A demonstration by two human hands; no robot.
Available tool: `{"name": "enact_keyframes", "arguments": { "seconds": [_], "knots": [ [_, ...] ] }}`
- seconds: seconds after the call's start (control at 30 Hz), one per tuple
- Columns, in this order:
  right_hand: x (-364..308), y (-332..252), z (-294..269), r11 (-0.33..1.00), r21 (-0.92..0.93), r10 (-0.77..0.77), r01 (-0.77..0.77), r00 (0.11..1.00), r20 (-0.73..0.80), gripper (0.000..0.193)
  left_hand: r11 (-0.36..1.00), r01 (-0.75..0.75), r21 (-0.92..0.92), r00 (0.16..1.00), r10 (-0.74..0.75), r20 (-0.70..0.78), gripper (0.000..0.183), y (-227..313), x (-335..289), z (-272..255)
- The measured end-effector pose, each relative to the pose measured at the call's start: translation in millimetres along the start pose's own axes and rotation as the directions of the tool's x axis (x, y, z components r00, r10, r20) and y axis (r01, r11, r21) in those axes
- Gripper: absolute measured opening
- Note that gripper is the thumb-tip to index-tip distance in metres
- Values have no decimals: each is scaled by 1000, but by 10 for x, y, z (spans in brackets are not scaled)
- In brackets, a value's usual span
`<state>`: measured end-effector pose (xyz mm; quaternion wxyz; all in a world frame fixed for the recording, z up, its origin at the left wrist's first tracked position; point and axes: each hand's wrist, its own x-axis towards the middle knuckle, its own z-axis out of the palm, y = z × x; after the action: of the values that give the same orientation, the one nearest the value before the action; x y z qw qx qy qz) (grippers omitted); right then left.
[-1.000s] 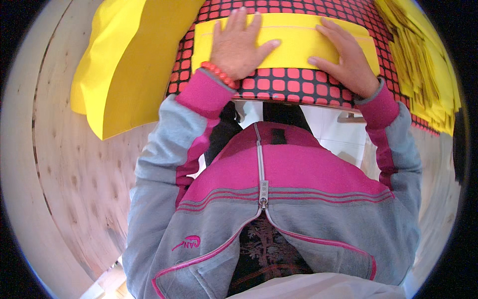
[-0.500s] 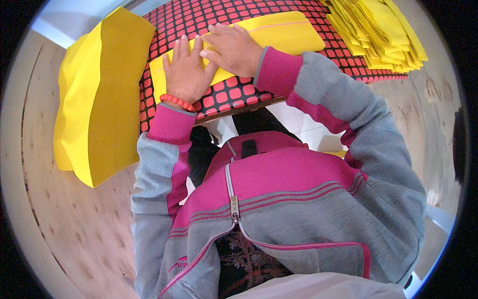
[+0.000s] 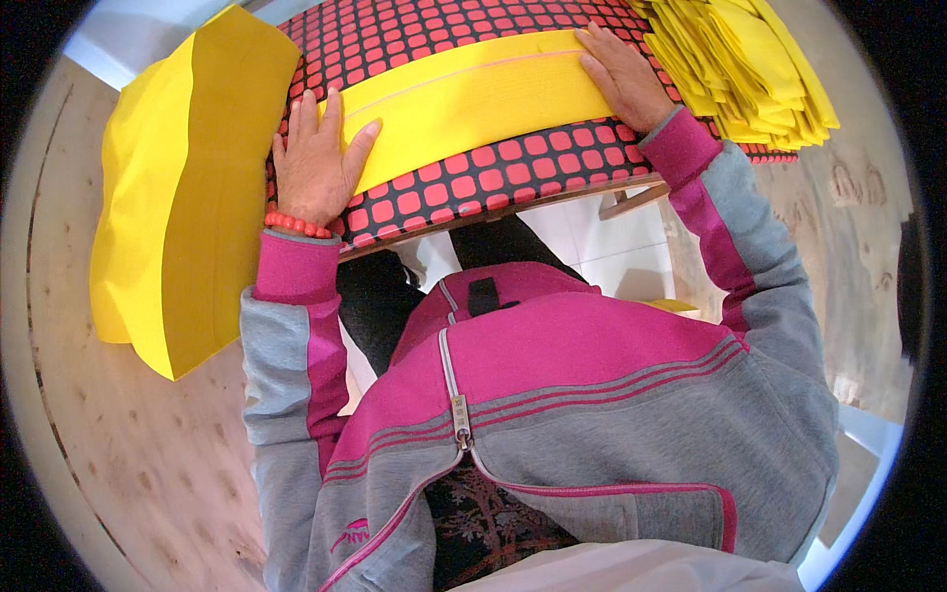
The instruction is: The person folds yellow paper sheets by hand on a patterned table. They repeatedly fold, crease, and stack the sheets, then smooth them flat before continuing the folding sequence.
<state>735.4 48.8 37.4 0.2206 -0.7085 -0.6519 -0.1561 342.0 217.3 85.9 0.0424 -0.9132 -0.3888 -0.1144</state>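
A long folded strip of yellow fabric (image 3: 473,94) lies across the table, with a thin pinkish line running lengthwise near its far edge. My left hand (image 3: 318,163), with a red bead bracelet at the wrist, rests on the strip's left end, fingers spread and thumb apart. On the right end lies my right hand (image 3: 626,79), its fingers stretched over the fabric. Both palms press down from above, and neither hand grips the cloth. The strip's two ends are partly hidden under the hands.
The red-and-black checked cover (image 3: 444,197) lies over the small table. Left of it, a large yellow fabric sheet (image 3: 187,187) hangs or leans above the wooden surface (image 3: 148,454). At the far right is a pile of folded yellow pieces (image 3: 750,69).
My hands have moved apart, from close together near the strip's left part to its two ends. The right hand travelled right, the left slightly left and down.
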Motion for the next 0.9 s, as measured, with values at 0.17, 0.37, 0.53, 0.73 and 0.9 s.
{"name": "enact_keyframes", "arguments": {
  "seconds": [0.17,0.37,0.53,0.73,0.9],
  "knots": [
    [71,-195,-260,975,-209,125,-81,970,209,44,985,0,175,1000,-4,25,72,313,-28,-65],
    [446,-1172,-54,972,47,-229,231,972,-44,36,959,-279,-58,945,263,-196,55,1068,429,160],
    [346,-733,103,960,13,-278,279,959,-54,39,984,-171,-57,980,164,-111,70,676,358,175],
    [62,-43,-57,993,22,-113,113,993,19,46,998,-35,-44,999,34,-31,72,78,88,110],
    [-48,119,-136,997,62,-50,46,997,64,46,997,2,-77,1000,-2,3,72,24,-21,66]
  ]
}}
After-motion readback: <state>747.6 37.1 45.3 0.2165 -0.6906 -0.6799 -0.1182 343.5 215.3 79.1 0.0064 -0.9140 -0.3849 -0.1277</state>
